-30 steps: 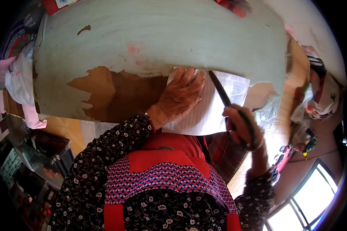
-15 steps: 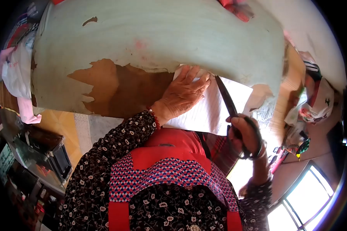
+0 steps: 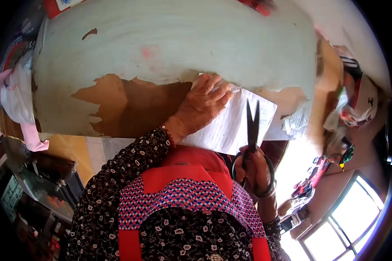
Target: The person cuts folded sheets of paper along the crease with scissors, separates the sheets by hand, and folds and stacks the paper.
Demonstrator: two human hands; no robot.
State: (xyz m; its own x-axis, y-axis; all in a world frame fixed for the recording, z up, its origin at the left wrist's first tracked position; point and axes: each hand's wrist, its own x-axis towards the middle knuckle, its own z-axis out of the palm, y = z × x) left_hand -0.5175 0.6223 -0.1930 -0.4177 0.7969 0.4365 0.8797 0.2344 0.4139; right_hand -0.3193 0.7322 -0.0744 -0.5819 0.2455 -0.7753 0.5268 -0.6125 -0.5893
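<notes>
My left hand (image 3: 203,103) presses down on a white ruled sheet of paper (image 3: 244,117), its fingers apart and slightly bent near the top edge. The sheet lies at the front edge of the table and partly overhangs it. In my right hand (image 3: 260,172) is a pair of black-handled scissors (image 3: 252,126), my fingers in the loops. The blades point away from me, a little apart, above the right part of the paper. Whether they touch the sheet I cannot tell.
The pale green table covering (image 3: 183,43) is torn, with brown surface (image 3: 148,104) showing. Crumpled clear plastic (image 3: 294,124) lies at the table's right. Plastic bags (image 3: 353,108) stand along the right, and a white bag (image 3: 18,95) hangs at the left. A red item (image 3: 259,6) lies at the far edge.
My right hand has brought the scissors left and toward me, and the blades have parted from closed. My left hand stays on the paper. The view has shifted slightly.
</notes>
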